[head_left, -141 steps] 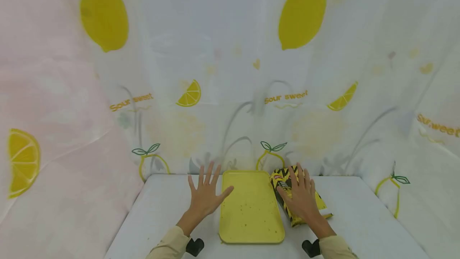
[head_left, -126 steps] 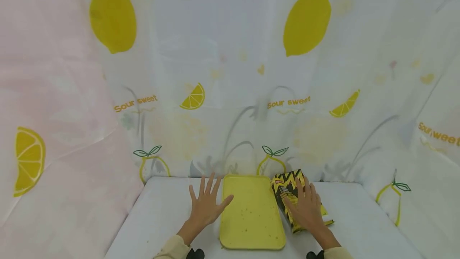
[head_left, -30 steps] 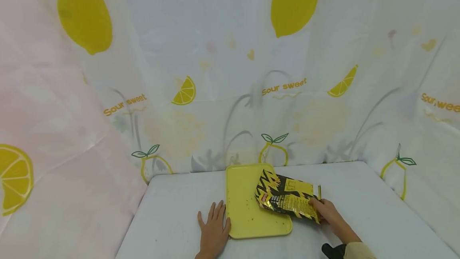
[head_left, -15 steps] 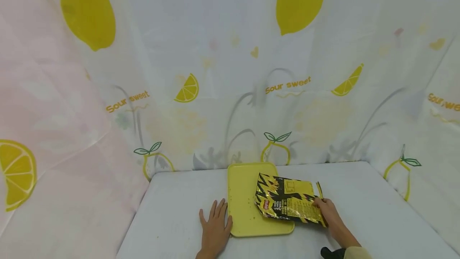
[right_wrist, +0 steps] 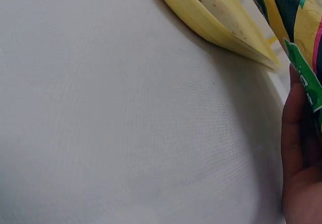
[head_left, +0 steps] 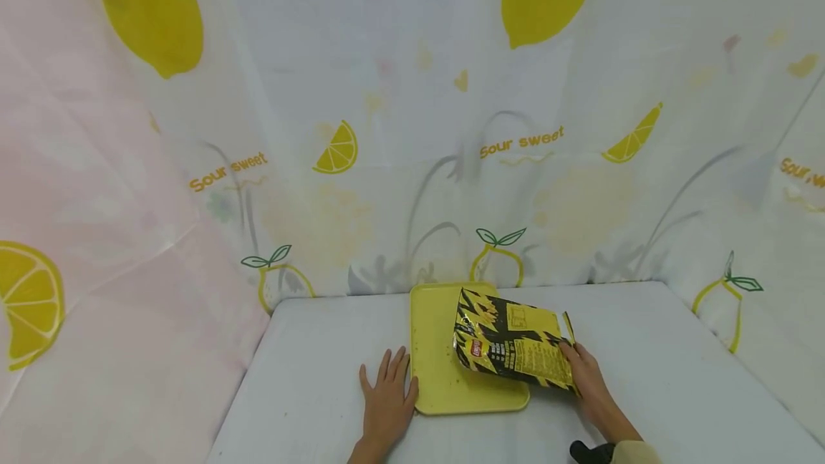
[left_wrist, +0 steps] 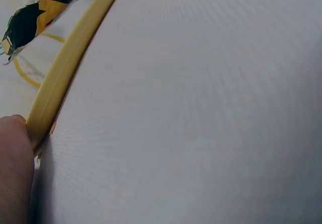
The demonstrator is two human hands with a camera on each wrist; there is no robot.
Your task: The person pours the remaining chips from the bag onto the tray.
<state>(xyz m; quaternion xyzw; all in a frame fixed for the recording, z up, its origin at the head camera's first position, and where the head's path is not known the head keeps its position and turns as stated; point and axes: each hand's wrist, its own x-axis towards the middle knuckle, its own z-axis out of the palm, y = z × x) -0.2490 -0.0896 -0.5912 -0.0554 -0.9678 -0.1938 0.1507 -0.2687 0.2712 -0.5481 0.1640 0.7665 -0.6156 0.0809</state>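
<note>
A crinkled black-and-yellow snack bag [head_left: 509, 342] slants over the right half of a yellow rectangular tray [head_left: 430, 378] in the head view. My right hand [head_left: 589, 382] grips the bag by its right end, fingers underneath in the right wrist view, where the bag [right_wrist: 297, 17] is raised above the white table. Small dark specks dot the tray's floor. Fingers spread, my left hand [head_left: 388, 407] rests on the table at the tray's left side, its thumb against the rim. The left wrist view shows that hand [left_wrist: 15, 168] touching the tray's edge [left_wrist: 65, 65].
The white table [head_left: 322, 364] runs back to a hanging curtain [head_left: 399, 220] printed with lemons and lettering. Another curtain panel [head_left: 109, 271] closes off the left side. A few tiny specks lie on the tabletop.
Earlier both hands hovered spread, with the bag lying right of the tray. Now my right hand holds the bag over the tray, and my left hand has come down at the tray's side.
</note>
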